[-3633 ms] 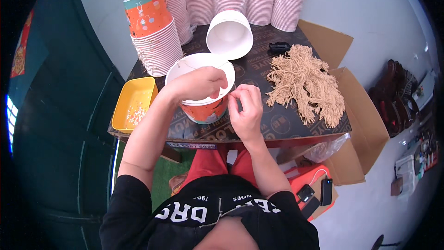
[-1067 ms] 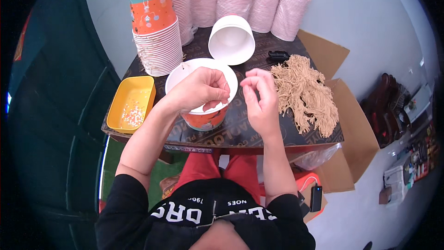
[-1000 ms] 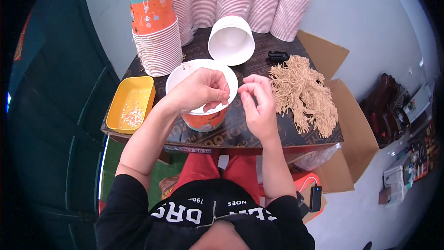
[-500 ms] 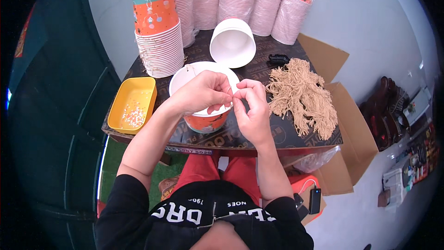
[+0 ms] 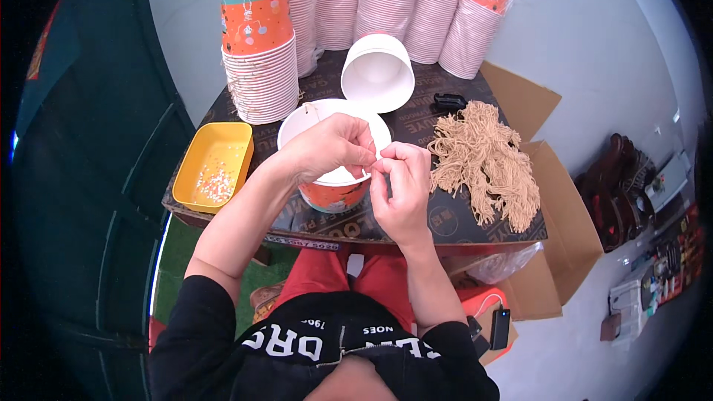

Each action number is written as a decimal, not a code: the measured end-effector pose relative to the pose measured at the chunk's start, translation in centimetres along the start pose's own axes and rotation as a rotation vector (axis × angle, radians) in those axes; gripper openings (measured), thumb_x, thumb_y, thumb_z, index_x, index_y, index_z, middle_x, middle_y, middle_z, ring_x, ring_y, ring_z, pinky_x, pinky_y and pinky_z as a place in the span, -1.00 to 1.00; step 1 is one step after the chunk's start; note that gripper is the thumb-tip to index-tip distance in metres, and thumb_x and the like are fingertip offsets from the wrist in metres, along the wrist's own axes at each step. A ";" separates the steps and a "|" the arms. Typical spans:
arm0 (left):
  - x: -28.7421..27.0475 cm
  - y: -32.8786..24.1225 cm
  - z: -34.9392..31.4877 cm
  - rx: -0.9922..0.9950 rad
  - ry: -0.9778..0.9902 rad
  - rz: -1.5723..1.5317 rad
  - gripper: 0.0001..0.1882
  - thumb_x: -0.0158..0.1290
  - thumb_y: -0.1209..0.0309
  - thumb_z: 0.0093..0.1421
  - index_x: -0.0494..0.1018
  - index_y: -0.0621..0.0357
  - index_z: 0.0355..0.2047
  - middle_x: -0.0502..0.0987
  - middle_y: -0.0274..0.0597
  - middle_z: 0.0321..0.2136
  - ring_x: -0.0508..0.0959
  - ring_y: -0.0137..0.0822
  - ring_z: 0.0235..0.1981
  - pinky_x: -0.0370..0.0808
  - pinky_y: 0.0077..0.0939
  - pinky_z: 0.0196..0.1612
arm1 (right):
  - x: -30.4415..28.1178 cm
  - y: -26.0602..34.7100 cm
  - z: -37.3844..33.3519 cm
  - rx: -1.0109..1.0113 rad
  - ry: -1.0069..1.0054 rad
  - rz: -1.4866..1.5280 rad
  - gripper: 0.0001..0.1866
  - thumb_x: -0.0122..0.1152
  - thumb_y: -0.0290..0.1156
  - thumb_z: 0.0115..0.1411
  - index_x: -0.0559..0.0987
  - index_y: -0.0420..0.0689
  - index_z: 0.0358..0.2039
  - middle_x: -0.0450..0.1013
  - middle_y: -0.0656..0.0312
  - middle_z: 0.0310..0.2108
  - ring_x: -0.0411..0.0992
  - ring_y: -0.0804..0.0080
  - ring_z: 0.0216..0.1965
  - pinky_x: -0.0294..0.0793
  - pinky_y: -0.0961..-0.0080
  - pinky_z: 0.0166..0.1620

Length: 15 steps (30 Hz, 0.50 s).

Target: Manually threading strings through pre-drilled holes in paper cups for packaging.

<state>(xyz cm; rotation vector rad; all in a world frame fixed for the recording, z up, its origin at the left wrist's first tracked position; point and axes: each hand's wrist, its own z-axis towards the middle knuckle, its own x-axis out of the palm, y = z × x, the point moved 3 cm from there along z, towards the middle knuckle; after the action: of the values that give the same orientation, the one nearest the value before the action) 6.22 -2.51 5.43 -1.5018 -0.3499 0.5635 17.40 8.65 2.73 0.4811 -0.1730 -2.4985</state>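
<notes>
An orange printed paper bucket with a white inside (image 5: 338,197) stands upright near the front edge of the table. A short bit of thin string (image 5: 311,108) shows at its far left rim. Over the bucket's right rim, my left hand (image 5: 334,147) is closed in a pinch, fingertips pointing right. My right hand (image 5: 401,186) meets it there, thumb and index finger pressed together. The fingertips almost touch and pinch a thin string, mostly hidden between them. Right of my hands lies a heap of tan strings (image 5: 486,167).
A yellow tray (image 5: 194,150) with small pale beads stands at the left. Behind are a tall bucket stack (image 5: 260,78) and several bagged stacks (image 5: 386,0). A white bucket (image 5: 377,78) lies on its side by a black object (image 5: 448,102). Open cardboard (image 5: 568,215) borders the table's right.
Both hands keep pinching at the bucket's right rim, and the fingers have shifted slightly. The whole view has moved a little; the bucket stays in place on the table.
</notes>
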 end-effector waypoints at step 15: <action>0.3 0.0 0.4 0.132 0.056 0.170 -0.88 0.14 0.67 0.00 0.42 0.28 -0.45 0.51 -0.28 -0.51 0.53 -0.46 -0.41 0.49 -0.58 -0.31 | -0.3 -3.0 0.1 0.076 0.117 -0.040 -0.94 0.16 -0.50 0.13 0.54 -0.12 -0.35 0.45 0.26 -0.22 0.30 0.18 -0.09 0.21 0.26 -0.03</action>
<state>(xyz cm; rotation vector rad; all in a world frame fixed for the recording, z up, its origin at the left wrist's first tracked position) 6.19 -2.01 5.43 -1.4246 -0.1391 0.6653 15.97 11.31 2.25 0.6660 -0.2150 -2.5013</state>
